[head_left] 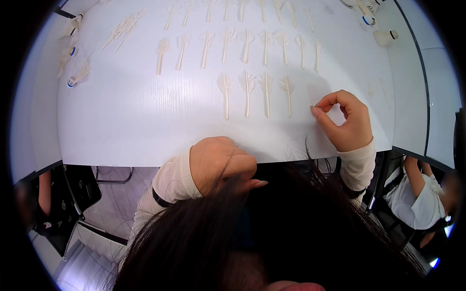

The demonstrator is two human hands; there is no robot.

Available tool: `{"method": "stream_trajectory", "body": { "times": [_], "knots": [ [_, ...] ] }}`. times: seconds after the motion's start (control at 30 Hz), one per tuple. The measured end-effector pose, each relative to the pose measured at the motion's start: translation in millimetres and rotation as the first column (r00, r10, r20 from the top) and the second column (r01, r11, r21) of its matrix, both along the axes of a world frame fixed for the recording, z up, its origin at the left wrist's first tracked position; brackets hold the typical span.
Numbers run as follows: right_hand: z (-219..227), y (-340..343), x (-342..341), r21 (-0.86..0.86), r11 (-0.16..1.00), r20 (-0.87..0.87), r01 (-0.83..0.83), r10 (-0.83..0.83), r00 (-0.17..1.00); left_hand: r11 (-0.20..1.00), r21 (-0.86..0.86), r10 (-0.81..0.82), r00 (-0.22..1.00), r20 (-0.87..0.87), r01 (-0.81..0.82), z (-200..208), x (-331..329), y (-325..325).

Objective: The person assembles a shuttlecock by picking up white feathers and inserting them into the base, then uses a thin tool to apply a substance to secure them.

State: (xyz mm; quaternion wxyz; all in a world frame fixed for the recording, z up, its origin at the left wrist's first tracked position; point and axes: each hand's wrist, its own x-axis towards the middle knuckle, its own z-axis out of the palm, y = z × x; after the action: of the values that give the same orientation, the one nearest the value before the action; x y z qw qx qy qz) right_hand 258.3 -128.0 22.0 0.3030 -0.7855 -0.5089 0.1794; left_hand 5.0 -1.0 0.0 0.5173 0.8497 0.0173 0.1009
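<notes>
Beyond the surface's left side: a person's bare arm (44, 191) hangs beside a black chair (83, 186).
Left margin: three shuttlecocks (78, 77) with pale feathers lie apart from one another, two showing a blue band at the cork.
Upper left: a loose pile of thin pale stems (121, 30) lies slantwise, some crossing, on the white surface (116, 126).
Middle row: nine white feathers (246, 46) stand in a line with gaps between them, vanes away from the person and quills toward the person.
Far row: more feathers (226, 10) lie in a similar line behind, several reaching the top of the view.
Left of the hands: the left hand (223, 160), in a cream sleeve (170, 182), rests at the near edge with fingers curled under and thumb pointing right; dark hair (213, 233) covers part of it, and whether it grips anything cannot be told.
Near row: four feathers (266, 94) lie side by side between the middle row and the left hand.
Right of the hands: the right hand (344, 119) is just beyond the near row's last feather, thumb and forefinger tips together in a pinch; whether something thin is between them cannot be told.
Right margin: faint feather scraps (385, 92) lie near the edge, a shuttlecock (386, 38) farther back.
Beyond the right side: a person in a white top (415, 201) sits.
</notes>
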Motion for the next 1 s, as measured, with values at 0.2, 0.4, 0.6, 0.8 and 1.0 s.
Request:
{"method": "stream_trajectory", "body": {
  "times": [0.2, 0.4, 0.6, 0.8, 1.0],
  "knots": [
    [0.4, 8.9, -4.5, -0.027, 0.999, -0.005, -0.034, 0.034, 0.999, 1.000, 0.011, -0.017, 1.000, 0.001, 0.017, 0.5, -0.1, 1.3],
    [0.0, 13.7, -6.3, 0.025, 1.000, 0.007, -0.019, 0.019, 1.000, 0.999, 0.001, -0.033, 0.999, 0.000, 0.033, -1.0, -0.1, 1.8],
    [-1.2, 8.8, -2.4, 0.054, 0.999, -0.005, 0.003, -0.003, 1.000, 0.999, 0.019, -0.034, 0.999, 0.028, 0.033, -2.9, 0.0, 1.7],
    [0.1, 9.7, -5.7, -0.004, 0.997, 0.029, -0.083, 0.083, 0.996, 0.999, 0.026, -0.038, 0.999, 0.033, 0.037, -3.6, 1.3, 1.5],
    [-3.0, 15.6, -8.1, 0.027, 0.998, 0.028, -0.048, 0.047, 0.999, 0.999, 0.021, -0.033, 0.999, 0.026, 0.032, -3.7, 2.0, 1.1]
  ]
}}
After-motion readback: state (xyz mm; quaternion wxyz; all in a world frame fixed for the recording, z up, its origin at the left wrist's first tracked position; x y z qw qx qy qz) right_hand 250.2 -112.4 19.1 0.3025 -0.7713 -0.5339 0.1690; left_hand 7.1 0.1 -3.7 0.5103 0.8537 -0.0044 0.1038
